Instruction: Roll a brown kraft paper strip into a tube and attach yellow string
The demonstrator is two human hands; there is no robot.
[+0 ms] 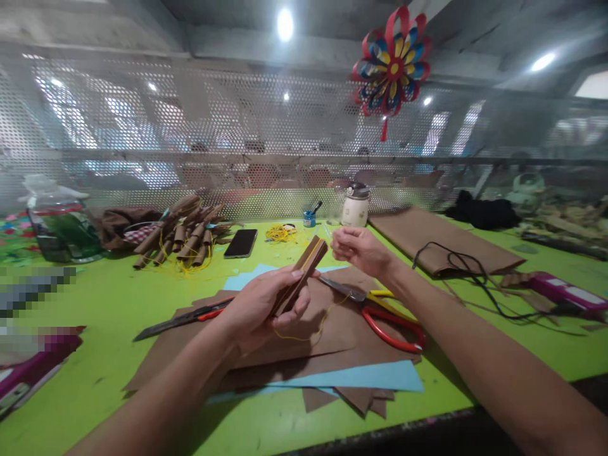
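My left hand (266, 304) is closed around a folded strip of brown paper (304, 269), held tilted above the table. A thin yellow thread (304, 335) hangs from it in a loop. My right hand (361, 250) is pinched just right of the strip's upper end, apparently on the thread, which is too fine to see there. Below both hands lie brown paper sheets (332, 342) on a light blue sheet (380, 377). Red-and-yellow scissors (384, 316) rest on the brown paper right of my left hand.
The green table (104, 316) carries a second pair of scissors (180, 320), a pile of rolled brown paper bundles (185, 237), a black phone (240, 242), yellow thread (280, 233), a small blue pot (310, 218), a white jar (355, 206), brown sheets with a black cord (451, 259). A paper pinwheel (393, 63) hangs on the mesh.
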